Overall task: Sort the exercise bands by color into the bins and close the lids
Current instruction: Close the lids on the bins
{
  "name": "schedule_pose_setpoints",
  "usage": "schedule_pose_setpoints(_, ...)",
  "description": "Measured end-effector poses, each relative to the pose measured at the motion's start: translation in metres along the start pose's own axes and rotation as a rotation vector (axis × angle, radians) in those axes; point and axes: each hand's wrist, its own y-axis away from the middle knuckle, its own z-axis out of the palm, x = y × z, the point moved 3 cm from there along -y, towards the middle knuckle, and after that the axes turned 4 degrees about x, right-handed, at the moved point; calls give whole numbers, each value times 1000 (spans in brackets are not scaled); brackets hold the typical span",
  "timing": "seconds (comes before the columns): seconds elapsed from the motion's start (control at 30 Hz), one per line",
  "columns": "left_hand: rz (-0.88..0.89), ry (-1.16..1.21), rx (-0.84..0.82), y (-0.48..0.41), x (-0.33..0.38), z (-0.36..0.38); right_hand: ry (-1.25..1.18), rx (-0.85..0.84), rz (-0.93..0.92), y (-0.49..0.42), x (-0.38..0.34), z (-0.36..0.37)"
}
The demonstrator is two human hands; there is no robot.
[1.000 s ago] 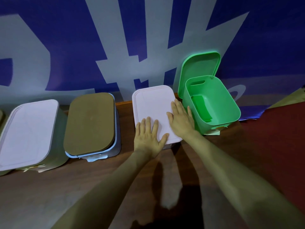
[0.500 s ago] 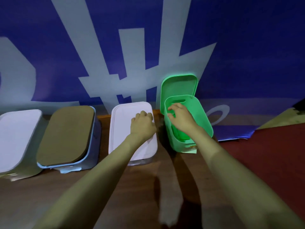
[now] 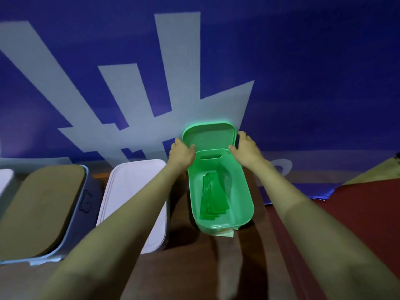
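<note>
L hand (image 3: 181,151), R hand (image 3: 246,149) grip 1 upright green plastic lid (image 3: 208,138).
Flat green bands (image 3: 213,200) in 1 green bin (image 3: 245,191); 3 shut bins (image 3: 43,208) at 9 o'clock.

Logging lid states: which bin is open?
The green bin, rightmost: its lid stands up, held by the left hand and right hand. The pink-lidded bin and brown-lidded bin are shut.

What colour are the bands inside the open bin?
Green bands, a darker shade than the bin; head view.

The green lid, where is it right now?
Head view, right of centre: green lid stands open behind the green bin, between left hand and right hand.
</note>
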Motion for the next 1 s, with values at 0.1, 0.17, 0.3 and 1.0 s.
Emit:
schedule_pose_setpoints(0.1,-3,70,-3,-10,7,5,-94,-14,27,-16,-3,7)
schedule_pose_setpoints(0.17,-20,126,9,-10,10,8,-150,-3,44,-20,-6,11)
schedule_pose_setpoints(0.3,-60,259,88,0,13,8,-330,66,91,-10,-9,10)
schedule_pose_setpoints(1.0,62,349,59,129,-42,32,-718,160,53,130,48,26)
